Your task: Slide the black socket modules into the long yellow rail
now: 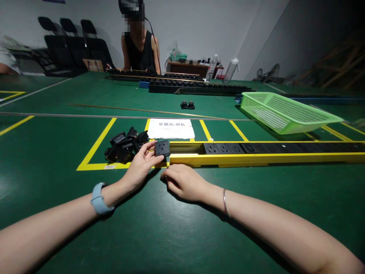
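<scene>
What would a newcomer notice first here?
The long yellow rail running right across the green table, with black sockets seated in it. At its left end the left hand holds a black socket module at the rail's mouth, the right hand beside it on the table. Then the pile of black modules left of the rail and the bright green basket at far right.

One yellow rail (256, 159), one held socket module (162, 148), one green basket (285, 114), two bottles (211, 70), three chairs (68, 26).

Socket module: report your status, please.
Left hand pinches socket module at yellow rail end. Right hand beside it. Other modules farther along rail.
</scene>
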`<action>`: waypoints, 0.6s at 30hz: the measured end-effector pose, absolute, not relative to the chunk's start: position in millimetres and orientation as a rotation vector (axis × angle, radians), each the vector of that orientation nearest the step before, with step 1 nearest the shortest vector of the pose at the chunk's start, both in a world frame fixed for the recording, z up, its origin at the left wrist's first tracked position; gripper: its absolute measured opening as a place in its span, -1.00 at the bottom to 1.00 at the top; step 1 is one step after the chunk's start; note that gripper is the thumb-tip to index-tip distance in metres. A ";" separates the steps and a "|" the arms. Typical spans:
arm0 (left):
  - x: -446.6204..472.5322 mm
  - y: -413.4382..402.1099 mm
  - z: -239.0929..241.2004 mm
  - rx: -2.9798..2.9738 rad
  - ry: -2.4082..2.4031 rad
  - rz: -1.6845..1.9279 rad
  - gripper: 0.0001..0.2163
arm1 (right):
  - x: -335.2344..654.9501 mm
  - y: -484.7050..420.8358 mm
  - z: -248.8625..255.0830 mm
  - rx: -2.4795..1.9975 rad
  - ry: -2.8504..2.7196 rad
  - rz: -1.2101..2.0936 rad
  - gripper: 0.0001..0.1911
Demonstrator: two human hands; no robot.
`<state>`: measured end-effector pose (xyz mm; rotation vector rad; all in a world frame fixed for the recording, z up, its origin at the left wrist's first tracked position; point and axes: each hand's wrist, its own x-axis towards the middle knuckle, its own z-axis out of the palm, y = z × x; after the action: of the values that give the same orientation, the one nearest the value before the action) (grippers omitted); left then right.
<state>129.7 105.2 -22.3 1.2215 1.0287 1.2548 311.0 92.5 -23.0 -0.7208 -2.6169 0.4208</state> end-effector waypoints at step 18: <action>131.5 101.8 -16.1 1.223 1.076 1.214 -0.48 | 310.7 93.0 -23.6 -0.722 -2.626 0.406 -0.83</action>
<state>131.5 101.8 -16.1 1.2227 1.0762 1.2144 310.7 93.0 -23.6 -0.7224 -2.6257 0.4062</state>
